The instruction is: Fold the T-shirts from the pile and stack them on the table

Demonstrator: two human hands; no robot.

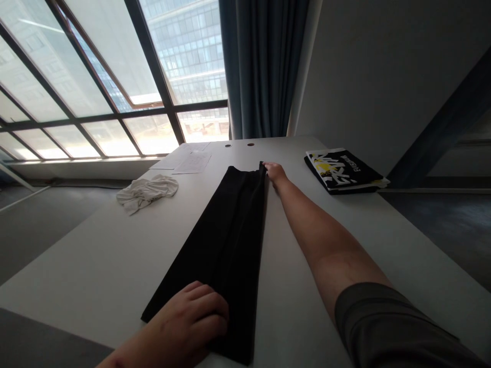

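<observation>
Black trousers (226, 230), folded lengthwise, lie on a white table (307, 286), with their far end toward the window. At that end's right corner, my right hand (275, 173) pinches the black cloth, my arm stretched out along the right side. Near the close end, my left hand (195, 317) rests on the cloth with its fingers curled; what its fingertips hold, if anything, is hidden beneath them.
A crumpled white cloth (148, 191) lies on the left of the table, with paper sheets (193, 162) behind it. Folded black clothes with a yellow and white print (345, 171) sit at the right edge. A dark curtain (263, 66) hangs beyond the table.
</observation>
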